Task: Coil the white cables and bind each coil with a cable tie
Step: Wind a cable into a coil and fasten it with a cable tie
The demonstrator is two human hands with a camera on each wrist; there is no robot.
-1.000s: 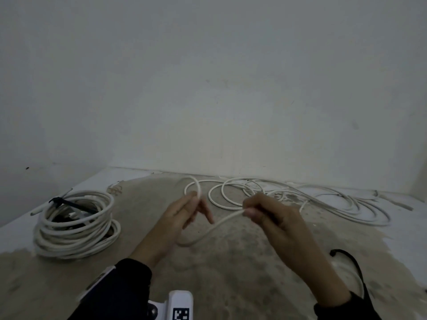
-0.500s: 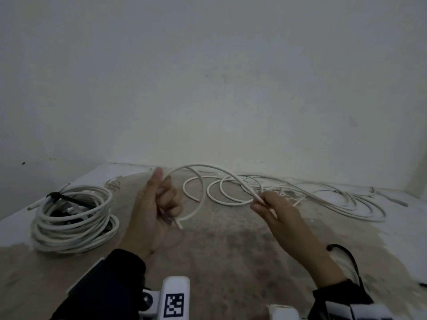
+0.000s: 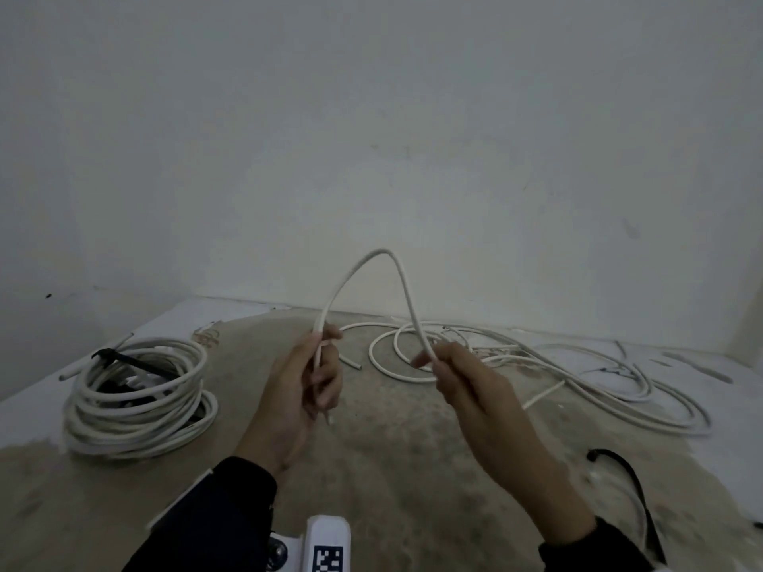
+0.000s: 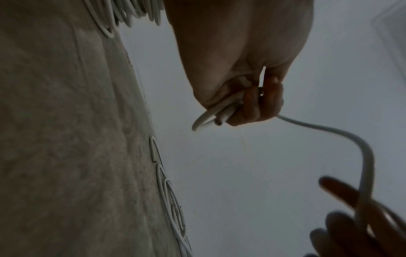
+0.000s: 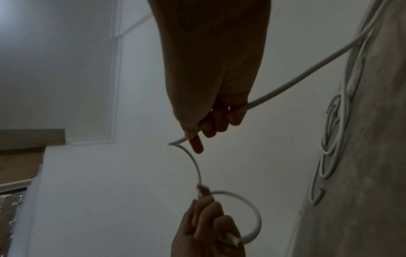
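Left hand (image 3: 303,390) curls its fingers round a small loop at the white cable (image 3: 373,262) end; right hand (image 3: 466,381) pinches it farther along, the arch between them raised above the loose cable tangle (image 3: 578,373) on the floor

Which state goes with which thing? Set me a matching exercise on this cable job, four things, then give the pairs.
Things:
1. finished coil
2. loose white cable
3. left hand
4. black cable tie

States:
A. lies unused on the floor at the right, beside the right wrist
B. grips the cable's end and a small first loop
C. already bound with a black tie, on the floor at the left
D. sprawls uncoiled along the wall, one stretch arching up between both hands

Pairs: 1-C, 2-D, 3-B, 4-A
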